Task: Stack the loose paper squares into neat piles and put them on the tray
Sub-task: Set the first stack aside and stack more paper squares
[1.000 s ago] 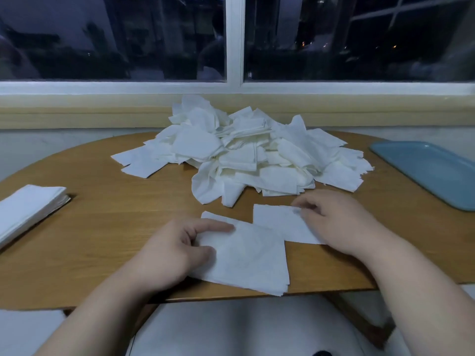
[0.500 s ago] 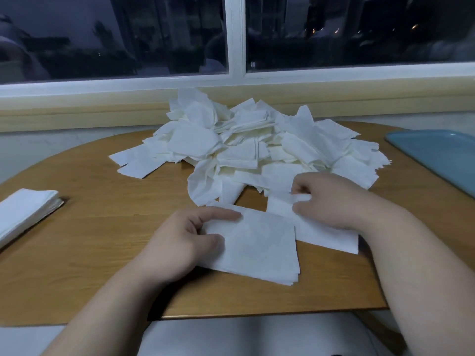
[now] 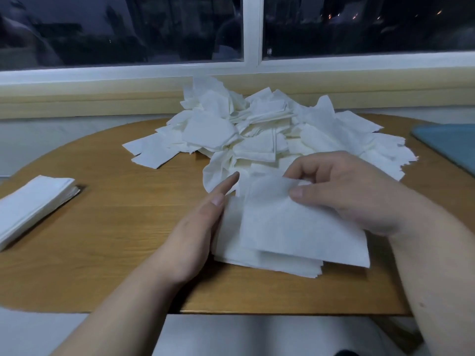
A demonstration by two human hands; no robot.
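While the left hand (image 3: 192, 232) presses flat against the stack (image 3: 270, 263), the right hand (image 3: 359, 196) pinches one square (image 3: 295, 227). It overlaps the stack.

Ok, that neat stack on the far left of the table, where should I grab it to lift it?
Probably pinch the neat stack at its right end, coming from the middle of the table: it lies flat, so slide fingers under that layered edge with thumb on top, keeping sheets squeezed.
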